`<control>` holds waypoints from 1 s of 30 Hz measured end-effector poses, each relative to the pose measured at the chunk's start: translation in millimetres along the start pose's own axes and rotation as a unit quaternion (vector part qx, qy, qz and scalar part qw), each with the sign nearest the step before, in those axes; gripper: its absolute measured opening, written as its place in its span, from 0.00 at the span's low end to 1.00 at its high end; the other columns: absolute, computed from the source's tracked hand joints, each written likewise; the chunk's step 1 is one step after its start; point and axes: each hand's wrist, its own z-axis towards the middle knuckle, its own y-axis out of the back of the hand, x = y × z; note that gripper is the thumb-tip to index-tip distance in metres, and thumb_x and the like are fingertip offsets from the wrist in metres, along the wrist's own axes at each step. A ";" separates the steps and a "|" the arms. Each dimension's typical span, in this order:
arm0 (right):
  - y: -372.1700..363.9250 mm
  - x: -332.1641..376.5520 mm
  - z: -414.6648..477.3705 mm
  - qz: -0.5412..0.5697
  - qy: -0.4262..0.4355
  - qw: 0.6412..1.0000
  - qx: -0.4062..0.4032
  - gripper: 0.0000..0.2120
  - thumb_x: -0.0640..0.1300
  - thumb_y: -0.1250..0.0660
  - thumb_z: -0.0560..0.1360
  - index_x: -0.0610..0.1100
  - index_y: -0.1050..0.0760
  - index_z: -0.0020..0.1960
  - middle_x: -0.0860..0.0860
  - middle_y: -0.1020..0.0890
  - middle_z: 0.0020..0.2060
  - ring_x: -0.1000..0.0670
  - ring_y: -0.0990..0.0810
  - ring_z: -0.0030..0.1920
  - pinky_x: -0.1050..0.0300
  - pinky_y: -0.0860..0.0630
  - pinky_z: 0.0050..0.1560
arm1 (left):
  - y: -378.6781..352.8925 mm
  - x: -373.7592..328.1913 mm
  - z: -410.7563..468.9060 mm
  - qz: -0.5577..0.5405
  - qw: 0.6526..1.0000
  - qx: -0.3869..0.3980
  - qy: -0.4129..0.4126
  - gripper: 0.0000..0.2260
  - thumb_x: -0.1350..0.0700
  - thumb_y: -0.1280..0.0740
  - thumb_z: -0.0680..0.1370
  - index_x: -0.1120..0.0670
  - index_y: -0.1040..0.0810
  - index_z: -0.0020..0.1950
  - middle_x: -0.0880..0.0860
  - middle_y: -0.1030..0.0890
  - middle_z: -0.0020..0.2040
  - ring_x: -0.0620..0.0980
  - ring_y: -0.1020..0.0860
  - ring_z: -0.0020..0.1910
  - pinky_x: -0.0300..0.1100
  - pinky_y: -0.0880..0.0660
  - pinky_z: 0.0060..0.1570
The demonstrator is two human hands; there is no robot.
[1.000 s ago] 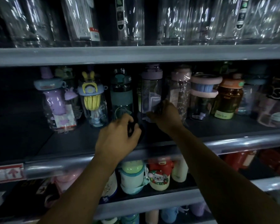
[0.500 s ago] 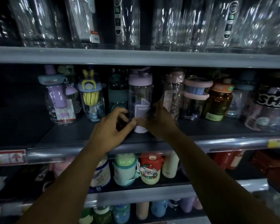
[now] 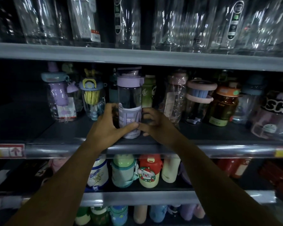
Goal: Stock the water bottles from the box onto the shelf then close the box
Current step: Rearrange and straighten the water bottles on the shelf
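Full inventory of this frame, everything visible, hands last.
purple-lidded bottle: one, clear with lilac sleeve, upright at the front of the middle shelf
middle shelf: one, dark grey, centre
lilac bottle: one, blue lid, middle shelf left
yellow bottle: one, blue rim, right of the lilac one
green bottle: one, green, behind the held bottle
pink-banded jar: one, clear, middle shelf right
amber bottle: one, orange lid, right of the jar
wrapped clear bottles: many, clear, top shelf
Christmas bottle: one, red and cream, lower shelf
pastel bottles: several, mixed, bottom row
left hand: grips the held bottle's left side
right hand: grips its right side
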 end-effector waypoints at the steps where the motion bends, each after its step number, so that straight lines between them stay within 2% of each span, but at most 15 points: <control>1: 0.5 -2.2 0.5 -0.001 0.001 1.000 0.005 0.22 0.38 0.27 0.76 0.44 0.27 0.68 0.50 0.17 0.56 0.48 0.15 0.54 0.48 0.15 0.50 | 0.0 1.0 0.7 -0.001 1.000 -0.004 0.001 0.36 0.27 0.26 0.63 0.37 0.35 0.64 0.35 0.22 0.58 0.42 0.20 0.58 0.50 0.21 0.60; 3: 3.8 -8.2 1.5 0.018 0.004 1.000 0.015 0.23 0.33 0.28 0.76 0.42 0.28 0.69 0.43 0.18 0.60 0.45 0.15 0.54 0.47 0.16 0.50 | 0.4 1.8 1.5 -0.003 1.000 -0.014 -0.008 0.35 0.28 0.25 0.63 0.40 0.32 0.64 0.37 0.21 0.58 0.40 0.20 0.57 0.50 0.21 0.59; 6: 7.4 -12.3 0.3 0.082 0.006 0.996 0.028 0.23 0.24 0.34 0.76 0.38 0.29 0.69 0.34 0.22 0.61 0.45 0.17 0.46 0.56 0.17 0.44 | 0.2 3.5 2.9 0.022 0.999 -0.037 -0.032 0.31 0.33 0.28 0.67 0.44 0.27 0.65 0.41 0.25 0.57 0.42 0.23 0.57 0.50 0.23 0.61; 8: 6.0 -13.6 2.2 0.084 0.011 0.996 0.042 0.23 0.23 0.36 0.77 0.37 0.29 0.69 0.33 0.23 0.62 0.43 0.17 0.46 0.52 0.17 0.46 | 1.3 6.1 2.7 0.002 0.999 -0.040 -0.026 0.31 0.38 0.29 0.69 0.45 0.29 0.71 0.42 0.24 0.61 0.41 0.23 0.58 0.51 0.23 0.63; 10: 4.3 -14.3 5.8 0.060 0.019 0.997 0.047 0.21 0.25 0.36 0.78 0.41 0.27 0.68 0.36 0.22 0.62 0.41 0.17 0.48 0.46 0.18 0.51 | 3.1 7.3 1.9 -0.035 0.998 -0.040 -0.015 0.34 0.37 0.26 0.71 0.41 0.33 0.74 0.41 0.23 0.66 0.41 0.22 0.61 0.49 0.23 0.64; 13: 5.5 -15.0 12.1 0.022 0.032 0.997 0.063 0.15 0.30 0.34 0.79 0.45 0.24 0.61 0.38 0.19 0.57 0.46 0.17 0.48 0.54 0.18 0.48 | 2.1 4.8 0.8 -0.011 0.999 -0.042 -0.003 0.44 0.34 0.25 0.65 0.41 0.39 0.77 0.39 0.31 0.67 0.41 0.29 0.64 0.42 0.30 0.63; 15: 8.9 -20.4 19.4 0.044 0.032 0.998 0.045 0.13 0.29 0.31 0.77 0.39 0.24 0.58 0.41 0.18 0.48 0.51 0.18 0.44 0.60 0.20 0.44 | 0.2 5.5 0.8 0.004 0.999 -0.054 0.004 0.48 0.32 0.24 0.64 0.43 0.41 0.78 0.40 0.31 0.66 0.42 0.29 0.63 0.42 0.30 0.62; 17: 11.6 -29.2 34.8 0.066 -0.003 0.998 -0.015 0.13 0.34 0.27 0.74 0.38 0.24 0.57 0.46 0.19 0.43 0.53 0.19 0.42 0.59 0.21 0.45 | 0.0 9.8 1.5 -0.003 0.997 -0.071 0.010 0.49 0.30 0.23 0.63 0.43 0.41 0.78 0.45 0.25 0.68 0.47 0.24 0.62 0.47 0.25 0.63; 19: 11.5 -35.4 55.2 -0.079 -0.052 0.990 -0.101 0.10 0.47 0.26 0.73 0.48 0.24 0.52 0.47 0.20 0.45 0.50 0.22 0.45 0.54 0.24 0.45 | 0.5 12.6 2.2 0.000 0.996 -0.091 0.015 0.47 0.36 0.23 0.64 0.43 0.42 0.78 0.49 0.23 0.68 0.50 0.22 0.61 0.50 0.23 0.62; 20: 10.1 -37.4 65.0 -0.134 -0.066 0.979 -0.141 0.13 0.53 0.26 0.71 0.48 0.25 0.49 0.46 0.19 0.45 0.49 0.23 0.45 0.55 0.27 0.42 | 0.5 12.9 2.3 0.003 0.995 -0.096 0.012 0.46 0.39 0.22 0.66 0.43 0.42 0.78 0.49 0.23 0.68 0.50 0.21 0.60 0.50 0.23 0.62; 22: 5.3 -33.8 82.3 -0.149 -0.094 0.967 -0.184 0.24 0.56 0.25 0.71 0.41 0.26 0.58 0.43 0.18 0.52 0.47 0.21 0.50 0.56 0.30 0.44 | -0.4 12.7 2.2 0.007 0.995 -0.101 0.002 0.45 0.43 0.21 0.68 0.43 0.42 0.78 0.48 0.24 0.66 0.50 0.21 0.59 0.48 0.22 0.61; 23: 1.3 -30.4 91.2 -0.154 -0.101 0.961 -0.206 0.30 0.54 0.25 0.72 0.37 0.29 0.64 0.41 0.19 0.58 0.44 0.20 0.57 0.55 0.28 0.49 | -0.5 12.9 2.1 0.008 0.995 -0.104 -0.002 0.44 0.43 0.21 0.68 0.43 0.42 0.78 0.47 0.24 0.65 0.50 0.21 0.59 0.48 0.22 0.60; 25: -5.1 -24.0 106.2 -0.156 -0.111 0.955 -0.227 0.37 0.52 0.24 0.73 0.32 0.36 0.71 0.37 0.24 0.67 0.38 0.23 0.66 0.52 0.27 0.58 | 0.1 13.4 2.8 0.011 0.995 -0.103 -0.002 0.44 0.42 0.22 0.67 0.42 0.42 0.77 0.46 0.23 0.62 0.50 0.20 0.57 0.48 0.21 0.57; 27: -10.1 -24.1 121.0 -0.149 -0.125 0.952 -0.234 0.41 0.52 0.23 0.73 0.32 0.38 0.73 0.36 0.26 0.69 0.37 0.25 0.68 0.51 0.27 0.61 | 1.7 14.0 4.1 0.014 0.995 -0.101 -0.004 0.44 0.41 0.23 0.65 0.43 0.41 0.76 0.46 0.22 0.60 0.49 0.20 0.54 0.46 0.21 0.54; 30: -12.4 -27.0 137.2 -0.151 -0.140 0.950 -0.236 0.40 0.55 0.24 0.73 0.34 0.35 0.74 0.38 0.26 0.70 0.38 0.25 0.68 0.52 0.26 0.61 | 3.2 13.9 4.8 0.009 0.995 -0.097 0.004 0.44 0.41 0.24 0.64 0.43 0.40 0.76 0.45 0.23 0.58 0.45 0.21 0.50 0.44 0.23 0.52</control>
